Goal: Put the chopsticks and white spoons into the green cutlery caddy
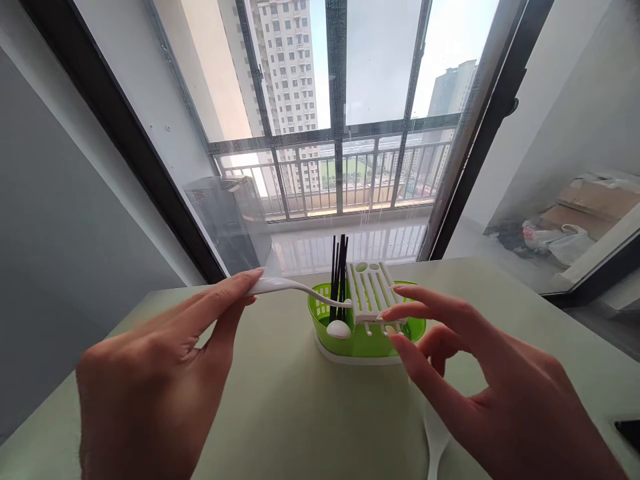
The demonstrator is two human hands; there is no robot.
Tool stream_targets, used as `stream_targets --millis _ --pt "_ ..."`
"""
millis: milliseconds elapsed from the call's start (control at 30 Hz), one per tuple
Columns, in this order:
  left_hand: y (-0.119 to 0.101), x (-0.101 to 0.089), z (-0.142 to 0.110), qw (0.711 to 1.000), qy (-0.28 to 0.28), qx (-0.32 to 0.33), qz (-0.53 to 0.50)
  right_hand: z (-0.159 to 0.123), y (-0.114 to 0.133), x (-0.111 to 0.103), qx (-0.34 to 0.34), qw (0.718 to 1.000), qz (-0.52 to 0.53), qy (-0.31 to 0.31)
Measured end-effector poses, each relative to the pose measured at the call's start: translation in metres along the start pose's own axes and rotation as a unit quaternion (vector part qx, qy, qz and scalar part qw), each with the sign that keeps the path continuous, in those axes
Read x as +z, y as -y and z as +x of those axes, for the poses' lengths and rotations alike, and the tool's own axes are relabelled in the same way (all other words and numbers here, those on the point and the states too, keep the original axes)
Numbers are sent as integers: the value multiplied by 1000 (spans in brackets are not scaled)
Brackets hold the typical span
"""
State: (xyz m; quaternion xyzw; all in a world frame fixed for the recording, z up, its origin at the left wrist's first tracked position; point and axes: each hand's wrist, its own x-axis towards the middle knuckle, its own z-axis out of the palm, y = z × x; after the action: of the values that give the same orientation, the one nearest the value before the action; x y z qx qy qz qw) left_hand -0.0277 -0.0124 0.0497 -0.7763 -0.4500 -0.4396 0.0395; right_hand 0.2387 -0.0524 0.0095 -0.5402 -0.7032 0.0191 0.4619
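My left hand [175, 360] pinches the broad handle of a white ladle [300, 288] between thumb and fingers. Its slim neck reaches right, and a small rounded bowl shows at the front of a green utensil caddy [357, 343] with a white base. Several black chopsticks [339, 277] stand in the caddy's left part. A white slotted rack [370, 290] with small front hooks sits on its right part. By those hooks hovers my right hand [460, 360], fingers apart and holding nothing visible; whether its fingertips touch the rack I cannot tell.
Another white utensil [436, 440] lies on the pale green table [280, 413], partly hidden by my right hand. A dark object [627, 430] shows at the right edge. Beyond the table stands a glass door with a dark frame [480, 147]; a balcony railing lies behind it.
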Motion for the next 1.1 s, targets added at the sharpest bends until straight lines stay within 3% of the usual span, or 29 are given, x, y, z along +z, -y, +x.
stream_targets --millis 100,167,400,633,1100 --pt "1 2 9 993 -42 -8 106 0 1 1 -10 1000 4 18" --pt "5 6 12 993 -31 15 117 0 1 1 -14 1000 5 26" --pt "19 32 17 990 55 50 119 -1 0 -6 -17 1000 -18 -19" --pt "20 58 15 984 134 44 113 2 -3 -6 -32 999 -18 -7" --pt "13 70 17 954 290 21 77 2 -4 -7 -45 999 -5 18"
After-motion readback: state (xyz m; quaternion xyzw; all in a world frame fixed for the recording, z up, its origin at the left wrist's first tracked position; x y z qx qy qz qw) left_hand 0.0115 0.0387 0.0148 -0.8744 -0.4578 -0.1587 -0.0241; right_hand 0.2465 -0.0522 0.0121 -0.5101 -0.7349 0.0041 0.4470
